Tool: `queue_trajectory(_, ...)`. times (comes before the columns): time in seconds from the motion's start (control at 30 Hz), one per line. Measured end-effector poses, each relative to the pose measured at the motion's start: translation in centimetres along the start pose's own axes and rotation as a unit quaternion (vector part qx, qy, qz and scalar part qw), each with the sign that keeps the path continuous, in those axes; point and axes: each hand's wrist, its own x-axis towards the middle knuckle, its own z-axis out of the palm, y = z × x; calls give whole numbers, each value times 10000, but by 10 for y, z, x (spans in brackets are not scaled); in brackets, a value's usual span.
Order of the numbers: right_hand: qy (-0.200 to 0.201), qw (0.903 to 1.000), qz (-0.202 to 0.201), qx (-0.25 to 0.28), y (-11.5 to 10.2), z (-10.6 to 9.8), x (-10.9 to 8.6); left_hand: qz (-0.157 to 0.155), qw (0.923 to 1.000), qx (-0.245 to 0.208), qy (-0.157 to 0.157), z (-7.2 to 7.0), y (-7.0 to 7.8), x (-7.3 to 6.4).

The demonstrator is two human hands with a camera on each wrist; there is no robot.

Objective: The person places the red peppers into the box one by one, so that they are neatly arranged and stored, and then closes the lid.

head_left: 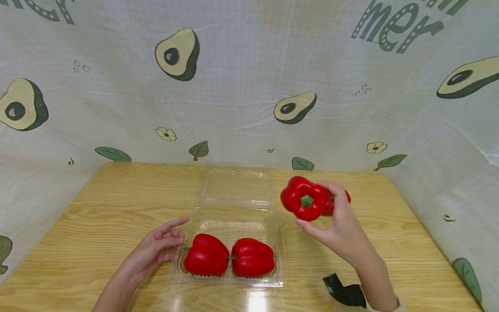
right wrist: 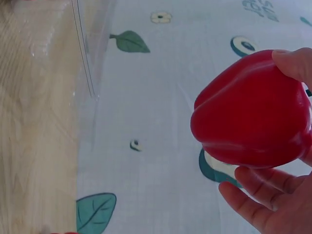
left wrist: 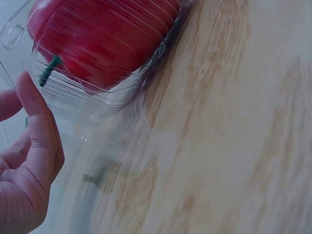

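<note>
A clear plastic clamshell container lies on the wooden table with its lid folded back. Two red bell peppers, one on the left and one on the right, lie on their sides along its front. My right hand holds another red bell pepper between thumb and fingers, raised to the right of the container, its green stem facing the head camera. My left hand is at the container's left side with loosely bent fingers; whether the fingertips touch the rim I cannot tell.
Partly hidden behind the right hand is one more red pepper on the table. A black strap-like piece shows by the right forearm. An avocado-print cloth hangs behind the table and along its sides.
</note>
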Motion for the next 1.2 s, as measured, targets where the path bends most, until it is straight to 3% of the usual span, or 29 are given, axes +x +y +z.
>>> queue_trajectory(0.43, -519, 9976, -440, 145, -7, 12, -1, -28, 10000, -16, 13, 1, 1, -1)
queue_trajectory(0.8, -646, 9953, -616, 382, -12, 17, -2, -25, 10000, 15, 55, 2, 2, -1)
queue_trajectory(1.03, -752, 9912, -518, 959, -15, 24, -2, -54, 9998, 87, 145, 4, 3, -2)
queue_trajectory(1.2, -854, 9910, -534, 881, -17, 32, -3, -69, 9997, 113, 181, 4, 2, -2)
